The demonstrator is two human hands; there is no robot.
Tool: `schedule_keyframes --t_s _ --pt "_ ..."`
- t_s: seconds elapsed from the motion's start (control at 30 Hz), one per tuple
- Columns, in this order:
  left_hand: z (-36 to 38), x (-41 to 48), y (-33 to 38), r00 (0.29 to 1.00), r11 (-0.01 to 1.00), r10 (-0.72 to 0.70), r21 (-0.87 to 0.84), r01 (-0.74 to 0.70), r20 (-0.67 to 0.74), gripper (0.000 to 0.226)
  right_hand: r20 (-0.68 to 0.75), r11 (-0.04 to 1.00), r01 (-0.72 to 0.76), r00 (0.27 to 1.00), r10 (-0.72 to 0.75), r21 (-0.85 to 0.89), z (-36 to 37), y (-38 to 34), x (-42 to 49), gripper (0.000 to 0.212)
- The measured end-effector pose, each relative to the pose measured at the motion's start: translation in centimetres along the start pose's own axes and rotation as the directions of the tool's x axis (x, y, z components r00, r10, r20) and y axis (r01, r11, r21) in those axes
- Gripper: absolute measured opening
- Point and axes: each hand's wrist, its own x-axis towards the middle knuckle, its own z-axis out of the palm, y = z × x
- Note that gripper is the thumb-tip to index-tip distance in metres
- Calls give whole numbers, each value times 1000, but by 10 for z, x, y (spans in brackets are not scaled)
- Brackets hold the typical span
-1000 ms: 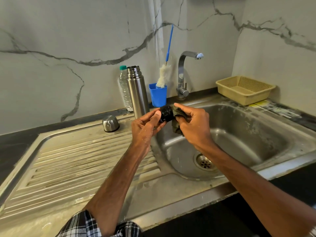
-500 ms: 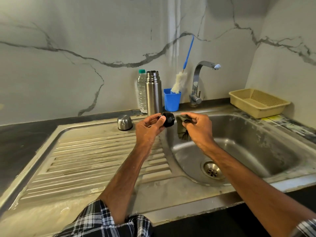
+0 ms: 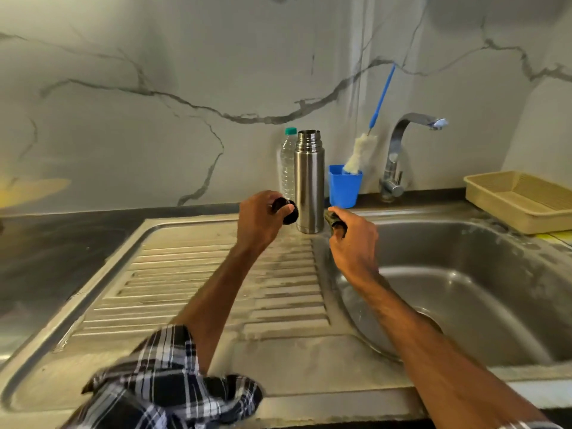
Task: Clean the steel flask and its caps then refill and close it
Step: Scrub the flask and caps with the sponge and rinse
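The steel flask [image 3: 309,181] stands upright and uncapped at the back of the drainboard, between my two hands. My left hand [image 3: 261,221] grips a black inner cap [image 3: 289,212] just left of the flask's base. My right hand [image 3: 353,239] holds a dark scrub cloth [image 3: 332,219] just right of the flask, over the sink's left rim. The steel outer cap is hidden behind my left hand.
A clear water bottle [image 3: 288,162] with a green lid stands behind the flask. A blue cup [image 3: 344,188] holds a bottle brush [image 3: 362,150]. The tap [image 3: 399,156] rises behind the sink basin [image 3: 464,289]. A beige basket [image 3: 523,199] sits at the right. The ribbed drainboard [image 3: 198,289] lies left.
My hands have parted. The left one carried the black cap left and back toward the flask's base; the right one took the cloth off the cap and now holds it apart.
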Motion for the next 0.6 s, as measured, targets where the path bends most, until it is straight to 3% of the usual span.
schedule_keyframes --t_s 0.17,0.4,0.6 --pt "-1 48 -9 979 936 24 338 -92 201 18 -7 1000 12 1000 -12 -10 -4 3 2 43" --pt "15 68 -16 895 856 -32 475 -206 445 27 0 1000 -9 1000 9 -18 -5 3 2 43" --pt "20 62 -26 890 846 -17 481 -230 455 29 9 1000 -4 1000 4 -28 -5 5 2 44"
